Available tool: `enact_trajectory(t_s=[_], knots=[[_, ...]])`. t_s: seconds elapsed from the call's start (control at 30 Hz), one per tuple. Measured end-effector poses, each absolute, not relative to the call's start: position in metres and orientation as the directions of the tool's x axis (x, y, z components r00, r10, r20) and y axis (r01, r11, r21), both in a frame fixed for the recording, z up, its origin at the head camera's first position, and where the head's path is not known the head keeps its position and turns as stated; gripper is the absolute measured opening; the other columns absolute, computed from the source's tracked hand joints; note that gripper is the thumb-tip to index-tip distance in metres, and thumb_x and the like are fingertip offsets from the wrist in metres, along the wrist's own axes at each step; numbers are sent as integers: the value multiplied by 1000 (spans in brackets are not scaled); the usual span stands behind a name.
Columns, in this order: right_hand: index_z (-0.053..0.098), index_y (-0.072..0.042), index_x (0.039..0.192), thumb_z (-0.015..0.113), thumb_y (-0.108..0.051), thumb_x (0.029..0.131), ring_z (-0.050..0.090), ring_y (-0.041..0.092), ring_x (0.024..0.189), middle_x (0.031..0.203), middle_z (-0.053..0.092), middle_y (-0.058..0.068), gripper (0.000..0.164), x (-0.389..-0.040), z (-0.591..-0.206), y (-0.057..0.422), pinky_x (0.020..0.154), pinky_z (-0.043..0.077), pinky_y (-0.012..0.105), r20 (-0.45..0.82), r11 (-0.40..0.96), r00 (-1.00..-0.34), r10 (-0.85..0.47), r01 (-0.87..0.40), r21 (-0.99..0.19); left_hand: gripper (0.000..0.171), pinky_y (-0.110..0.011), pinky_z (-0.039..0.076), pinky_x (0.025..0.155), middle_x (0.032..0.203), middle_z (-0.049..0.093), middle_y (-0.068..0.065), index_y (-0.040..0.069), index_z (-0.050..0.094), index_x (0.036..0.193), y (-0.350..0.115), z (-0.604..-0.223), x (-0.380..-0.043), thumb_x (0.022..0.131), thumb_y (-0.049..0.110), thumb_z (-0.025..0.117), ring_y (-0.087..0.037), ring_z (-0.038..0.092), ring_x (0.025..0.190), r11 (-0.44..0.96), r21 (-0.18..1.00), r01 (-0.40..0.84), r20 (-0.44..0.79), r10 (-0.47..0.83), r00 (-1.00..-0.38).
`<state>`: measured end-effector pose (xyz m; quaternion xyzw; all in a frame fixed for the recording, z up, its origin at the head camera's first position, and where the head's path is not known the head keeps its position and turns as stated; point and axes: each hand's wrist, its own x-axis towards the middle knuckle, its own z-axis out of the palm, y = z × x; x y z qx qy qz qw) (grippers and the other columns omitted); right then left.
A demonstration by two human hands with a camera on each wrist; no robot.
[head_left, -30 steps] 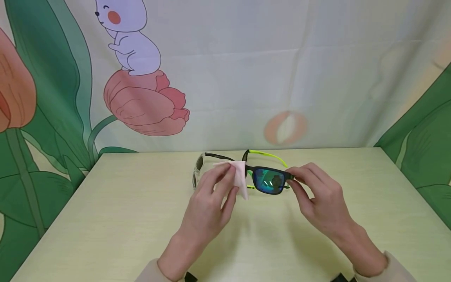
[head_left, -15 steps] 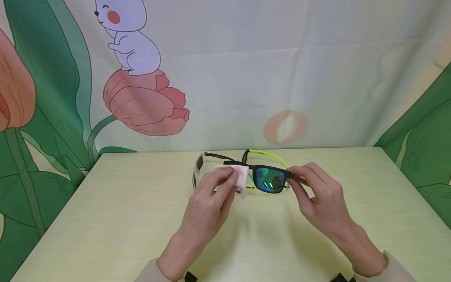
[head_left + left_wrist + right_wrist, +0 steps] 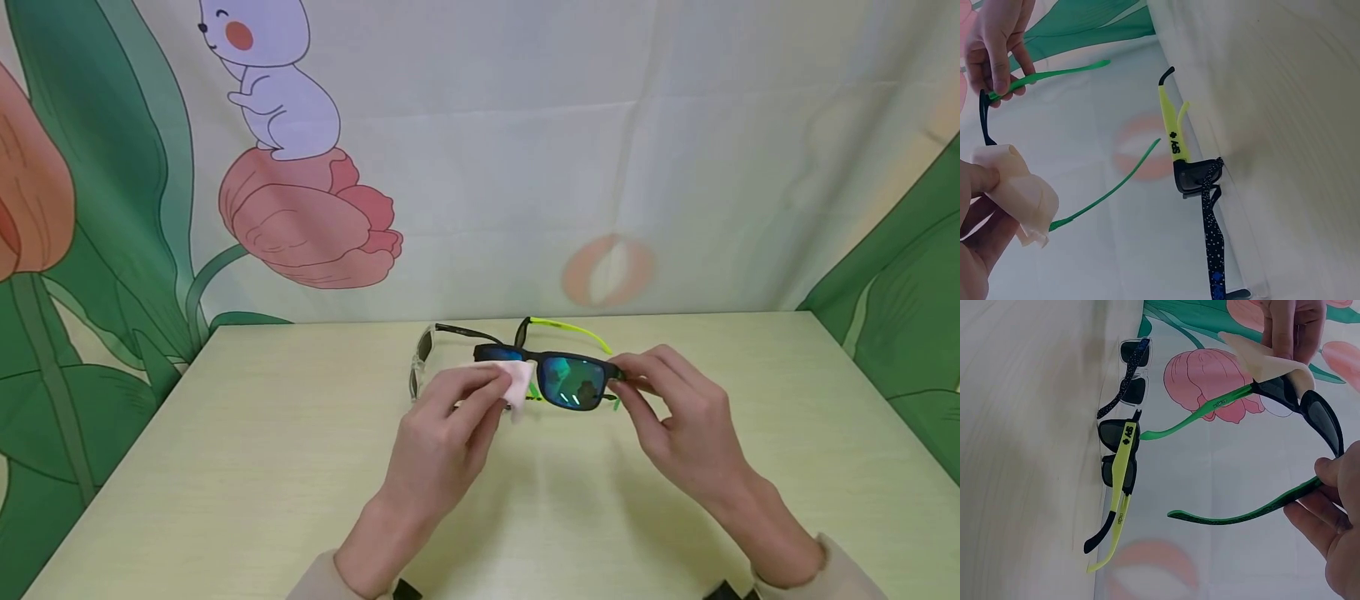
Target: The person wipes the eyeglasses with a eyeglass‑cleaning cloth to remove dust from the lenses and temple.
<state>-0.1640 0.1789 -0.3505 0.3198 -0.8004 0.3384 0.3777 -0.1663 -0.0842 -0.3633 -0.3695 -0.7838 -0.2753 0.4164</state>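
Observation:
Black sunglasses (image 3: 572,382) with blue-green mirrored lenses and green temples are held up over the table. My right hand (image 3: 678,417) pinches them at the hinge on the right end, as the right wrist view also shows. In my left hand (image 3: 450,425), a pale pink cleaning cloth (image 3: 517,385) is pinched between thumb and fingers and folded over the left lens. That lens is partly covered; its upper edge shows above the cloth. The left wrist view shows the cloth (image 3: 1019,187) wrapped round the frame, with a green temple (image 3: 1107,197) coming out behind it.
Behind the held pair, sunglasses with yellow temples (image 3: 1121,462) lie on the table (image 3: 262,467). Beside them sit clear-framed sunglasses (image 3: 1135,372) with speckled dark temples. A printed curtain (image 3: 480,167) hangs along the table's back edge.
My left hand has slid the cloth slightly down the left lens, so the lens's upper part and top rim now show. My right hand keeps its hold almost unmoved.

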Motion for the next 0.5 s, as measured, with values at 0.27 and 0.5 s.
enact_trajectory(t_s=[0.27, 0.5], knots=[[73, -2, 105, 78, 0, 89, 70, 15, 80, 91, 65, 1, 16, -166, -354, 180, 78, 56, 17, 838, 535, -471, -276, -799, -273, 30, -29, 60, 81, 113, 69, -12, -1, 76, 115, -82, -358, -165, 85, -2, 81, -27, 68, 100, 571, 177, 802, 876, 281, -393], [75, -6, 101, 59, -33, 107, 62, 11, 76, 90, 66, -3, 32, -168, -356, 178, 61, 48, 21, 852, 528, -407, -329, -827, -191, 31, -31, 60, 84, 114, 69, -11, 0, 75, 116, -81, -354, -165, 86, -2, 81, -26, 67, 103, 550, 210, 808, 866, 279, -416]])
